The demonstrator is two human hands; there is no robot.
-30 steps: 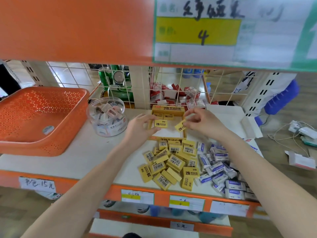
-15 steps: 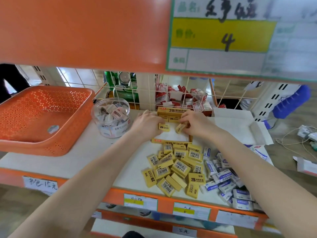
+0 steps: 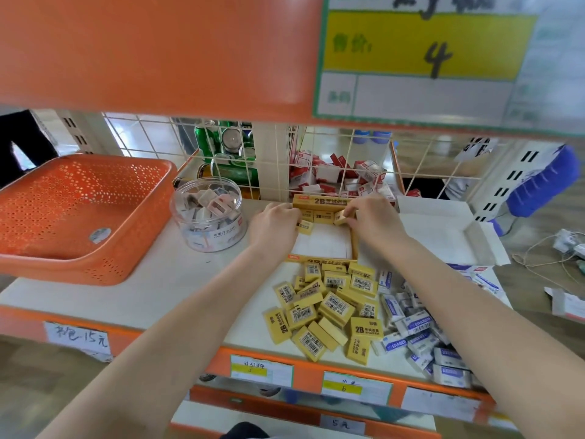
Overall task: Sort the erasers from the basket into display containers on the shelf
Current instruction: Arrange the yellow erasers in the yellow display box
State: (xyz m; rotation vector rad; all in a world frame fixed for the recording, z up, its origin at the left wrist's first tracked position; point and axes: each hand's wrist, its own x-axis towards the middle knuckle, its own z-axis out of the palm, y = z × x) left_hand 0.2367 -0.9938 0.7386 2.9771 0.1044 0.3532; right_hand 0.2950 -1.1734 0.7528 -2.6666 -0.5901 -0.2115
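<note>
One basket (image 3: 95, 271), one jar (image 3: 218, 237), one yellow box (image 3: 319, 201)

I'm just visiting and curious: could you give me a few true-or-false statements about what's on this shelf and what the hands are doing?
1. The left hand pinches a yellow eraser at the display box. True.
2. The right hand is empty. False: it pinches another yellow eraser.
3. The orange basket is full of erasers. False: no erasers show in it.
4. The white-and-blue erasers lie right of the yellow pile. True.
5. The display box is nearly full. False: only a short row of erasers lines its far wall.
</note>
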